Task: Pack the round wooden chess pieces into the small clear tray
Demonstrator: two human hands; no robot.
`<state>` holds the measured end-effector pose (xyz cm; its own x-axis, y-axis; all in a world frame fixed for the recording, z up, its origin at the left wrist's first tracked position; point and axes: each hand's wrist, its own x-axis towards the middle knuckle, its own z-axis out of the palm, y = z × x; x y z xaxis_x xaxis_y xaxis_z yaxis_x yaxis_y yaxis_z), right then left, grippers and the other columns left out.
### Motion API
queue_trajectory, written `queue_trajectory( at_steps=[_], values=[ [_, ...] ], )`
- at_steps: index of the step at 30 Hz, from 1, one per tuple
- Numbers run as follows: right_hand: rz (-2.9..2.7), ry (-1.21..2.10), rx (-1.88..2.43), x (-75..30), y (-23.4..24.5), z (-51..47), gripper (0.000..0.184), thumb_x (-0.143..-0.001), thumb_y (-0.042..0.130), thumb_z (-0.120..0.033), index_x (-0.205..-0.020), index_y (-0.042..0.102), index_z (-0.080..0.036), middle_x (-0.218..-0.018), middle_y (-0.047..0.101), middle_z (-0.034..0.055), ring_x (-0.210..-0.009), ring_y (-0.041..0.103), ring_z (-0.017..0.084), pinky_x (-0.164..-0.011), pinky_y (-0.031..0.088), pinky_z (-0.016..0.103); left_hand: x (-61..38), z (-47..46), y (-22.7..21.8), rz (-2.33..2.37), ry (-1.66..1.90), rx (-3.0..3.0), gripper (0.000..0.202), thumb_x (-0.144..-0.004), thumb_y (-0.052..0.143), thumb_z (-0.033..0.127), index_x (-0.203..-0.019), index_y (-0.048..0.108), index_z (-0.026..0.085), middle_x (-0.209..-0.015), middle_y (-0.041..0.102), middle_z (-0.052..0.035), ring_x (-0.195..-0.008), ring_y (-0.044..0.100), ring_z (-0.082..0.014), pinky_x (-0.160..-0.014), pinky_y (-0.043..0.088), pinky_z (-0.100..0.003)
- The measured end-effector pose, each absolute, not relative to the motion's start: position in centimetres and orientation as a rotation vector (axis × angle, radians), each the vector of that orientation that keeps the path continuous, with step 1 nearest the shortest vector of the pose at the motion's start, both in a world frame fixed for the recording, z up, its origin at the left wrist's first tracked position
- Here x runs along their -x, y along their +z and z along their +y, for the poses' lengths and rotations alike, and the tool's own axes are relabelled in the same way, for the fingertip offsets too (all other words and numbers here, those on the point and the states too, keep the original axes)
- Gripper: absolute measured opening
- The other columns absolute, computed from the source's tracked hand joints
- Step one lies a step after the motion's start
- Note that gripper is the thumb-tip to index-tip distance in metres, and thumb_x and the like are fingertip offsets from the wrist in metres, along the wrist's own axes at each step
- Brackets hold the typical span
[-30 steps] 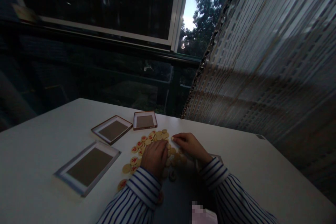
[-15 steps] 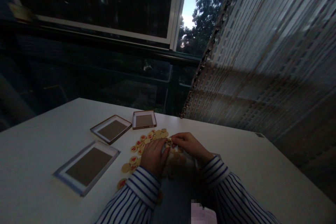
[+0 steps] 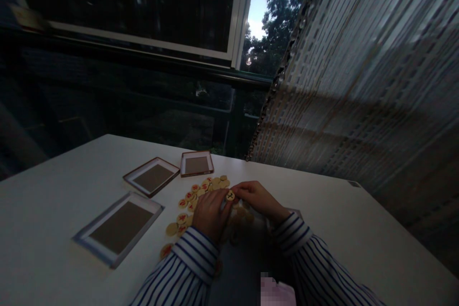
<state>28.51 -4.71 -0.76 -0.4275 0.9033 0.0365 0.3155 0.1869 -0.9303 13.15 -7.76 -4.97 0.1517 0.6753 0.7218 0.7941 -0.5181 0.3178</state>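
Observation:
A round xiangqi piece [image 3: 230, 195] with a dark character faces me, held up between my two hands. My left hand [image 3: 210, 213] is closed, its thumb and fingertips at the piece's left edge. From the other side my right hand [image 3: 260, 198] pinches the piece with closed fingers. Below and around the hands lie many more round wooden pieces. Several red-marked pieces [image 3: 182, 218] are scattered to the left of my left hand, and plain-faced ones [image 3: 223, 178] lie just beyond it. Pieces under my hands are in shadow and partly hidden.
Three shallow box parts stand to the left on the white table [image 3: 344, 239]: a larger tray [image 3: 81, 247], a brown-rimmed one [image 3: 150, 195] and a smaller one [image 3: 196, 173]. A string curtain [image 3: 340, 81] hangs at the right, and a window [image 3: 233, 14] rises behind.
The piece between my fingers has turned so that its dark character now shows to me. Both hands stay in nearly the same place, and the trays have not moved.

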Motion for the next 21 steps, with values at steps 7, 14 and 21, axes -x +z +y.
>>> queue_trajectory(
  at_steps=[7, 14, 21],
  values=[
    [-1.875, 1.200, 1.143, -28.4, -0.6, -4.8, 0.028, -0.075, 0.050, -0.034, -0.083, 0.066, -0.012, -0.071, 0.064, 0.0034, -0.069, 0.056, 0.014, -0.065, 0.043, 0.024, -13.2, -7.8, -5.1, -1.460, -1.341, 2.283, 0.020, -0.077, 0.049, 0.027, -0.092, 0.057, 0.017, -0.088, 0.065, -0.0058, -0.081, 0.059, -0.0195, -0.072, 0.045, -0.034],
    [-1.892, 1.183, 1.140, -28.6, 0.1, -4.8, 0.031, -0.074, 0.051, -0.035, -0.087, 0.066, -0.011, -0.076, 0.065, 0.0047, -0.071, 0.056, 0.014, -0.067, 0.043, 0.025, -13.4, -8.0, -4.5, -1.474, -1.386, 2.275, 0.018, -0.072, 0.052, 0.023, -0.088, 0.058, 0.017, -0.084, 0.065, -0.0056, -0.079, 0.058, -0.0199, -0.071, 0.045, -0.035],
    [-1.938, 1.140, 1.150, -29.0, 1.1, -5.4, 0.029, -0.074, 0.052, -0.034, -0.087, 0.067, -0.012, -0.078, 0.066, 0.0043, -0.071, 0.056, 0.014, -0.066, 0.043, 0.025, -13.4, -8.1, -4.4, -1.444, -1.406, 2.243, 0.018, -0.072, 0.052, 0.023, -0.088, 0.057, 0.017, -0.083, 0.064, -0.0053, -0.079, 0.058, -0.0198, -0.071, 0.045, -0.035]
  ],
)
